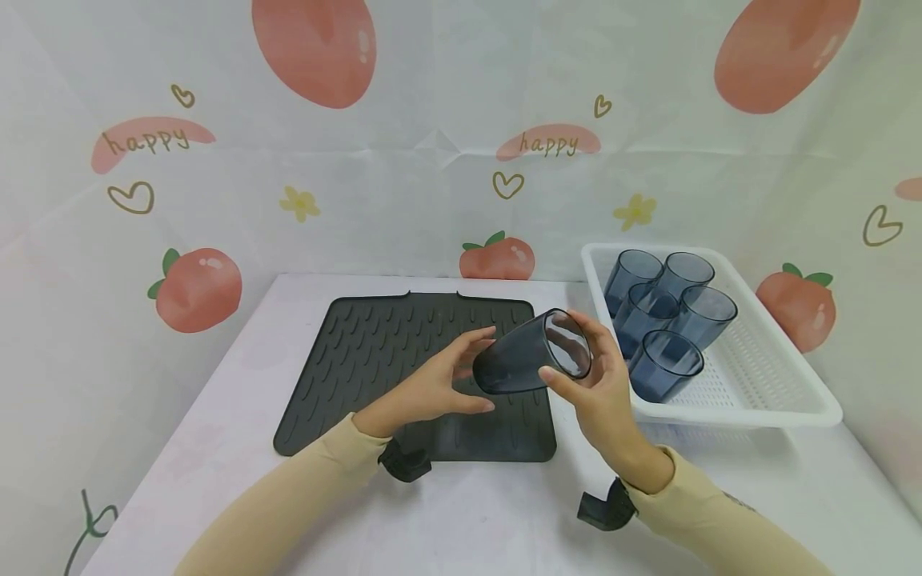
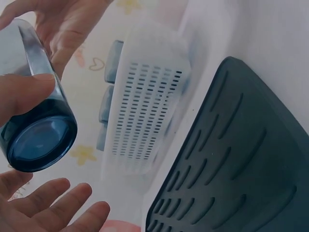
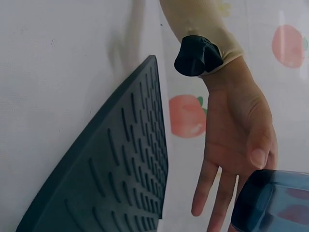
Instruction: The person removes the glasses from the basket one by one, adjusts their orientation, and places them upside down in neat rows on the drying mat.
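Note:
A blue-grey tinted drinking glass (image 1: 513, 358) is held tilted on its side above the table, its mouth toward the right. My right hand (image 1: 611, 400) grips it near the rim, thumb in front and fingers behind. Close to the base is my left hand (image 1: 429, 388), thumb and fingers spread apart. In the right wrist view the left hand (image 3: 236, 125) shows its palm with straight fingers beside the glass (image 3: 263, 205). The left wrist view shows the thick round base of the glass (image 2: 43, 142), the left thumb overlapping its side. Below lies a dark ribbed drying mat (image 1: 389, 360).
At the right stands a white perforated plastic basket (image 1: 742, 418). Several matching glasses (image 1: 666, 364) stand grouped in its left part. The white table (image 1: 461, 520) runs up to a patterned cloth backdrop (image 1: 403, 216). The mat's right edge lies close to the basket.

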Demonstrator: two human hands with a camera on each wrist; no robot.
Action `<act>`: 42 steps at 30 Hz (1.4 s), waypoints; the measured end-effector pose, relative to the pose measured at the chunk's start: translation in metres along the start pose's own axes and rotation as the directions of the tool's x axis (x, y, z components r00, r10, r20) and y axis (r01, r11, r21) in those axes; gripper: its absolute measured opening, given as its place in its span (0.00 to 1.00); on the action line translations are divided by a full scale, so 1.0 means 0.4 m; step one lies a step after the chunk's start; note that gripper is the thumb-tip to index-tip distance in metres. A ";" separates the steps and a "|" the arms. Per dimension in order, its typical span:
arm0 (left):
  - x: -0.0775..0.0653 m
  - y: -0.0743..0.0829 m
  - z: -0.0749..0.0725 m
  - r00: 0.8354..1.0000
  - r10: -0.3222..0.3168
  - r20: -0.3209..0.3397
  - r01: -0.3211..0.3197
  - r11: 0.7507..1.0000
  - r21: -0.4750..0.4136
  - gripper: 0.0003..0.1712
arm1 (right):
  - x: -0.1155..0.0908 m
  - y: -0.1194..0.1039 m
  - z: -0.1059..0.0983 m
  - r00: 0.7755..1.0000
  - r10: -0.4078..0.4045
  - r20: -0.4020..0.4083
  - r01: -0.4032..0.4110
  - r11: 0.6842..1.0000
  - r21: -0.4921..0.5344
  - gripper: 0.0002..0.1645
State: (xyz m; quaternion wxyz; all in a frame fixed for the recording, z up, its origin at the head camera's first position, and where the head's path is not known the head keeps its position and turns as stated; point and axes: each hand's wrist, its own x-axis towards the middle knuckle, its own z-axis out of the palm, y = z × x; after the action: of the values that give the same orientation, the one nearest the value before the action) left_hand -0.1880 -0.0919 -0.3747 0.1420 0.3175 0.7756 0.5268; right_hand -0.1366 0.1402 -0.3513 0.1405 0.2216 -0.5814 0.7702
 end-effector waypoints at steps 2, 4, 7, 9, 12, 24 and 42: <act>0.000 0.004 0.001 1.000 0.002 -0.002 -0.002 1.000 -0.020 0.55 | 0.001 -0.002 0.002 1.000 0.005 -0.004 -0.005 1.000 0.002 0.44; 0.000 0.008 0.002 1.000 0.001 -0.006 -0.001 0.999 -0.035 0.54 | 0.001 -0.003 0.004 1.000 0.007 -0.006 -0.007 1.000 0.009 0.44; 0.000 0.014 0.003 1.000 0.000 -0.015 0.000 0.999 -0.053 0.53 | 0.002 -0.003 0.006 1.000 0.001 -0.009 -0.001 1.000 0.026 0.44; 0.001 0.016 0.004 1.000 0.008 -0.020 -0.010 0.997 -0.079 0.52 | 0.002 -0.001 0.006 1.000 -0.004 -0.007 0.005 0.999 0.036 0.43; 0.005 0.016 0.008 0.999 0.032 -0.014 -0.034 0.986 -0.162 0.51 | 0.001 0.002 0.006 1.000 -0.011 -0.005 0.011 0.999 0.050 0.43; 0.006 0.014 0.014 0.999 0.047 -0.018 -0.051 0.934 -0.353 0.46 | 0.000 0.005 0.012 0.998 -0.060 0.016 0.058 0.992 0.108 0.41; -0.003 0.022 0.016 0.990 0.085 -0.116 -0.133 0.849 -0.511 0.46 | 0.003 -0.001 -0.001 0.999 0.048 0.021 -0.050 0.990 0.132 0.44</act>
State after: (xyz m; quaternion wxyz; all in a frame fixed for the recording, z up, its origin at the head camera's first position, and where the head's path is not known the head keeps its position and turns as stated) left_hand -0.1804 -0.0860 -0.3696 0.1573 0.2876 0.5918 0.7364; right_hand -0.1375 0.1407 -0.3507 0.1016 0.2228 -0.5356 0.8082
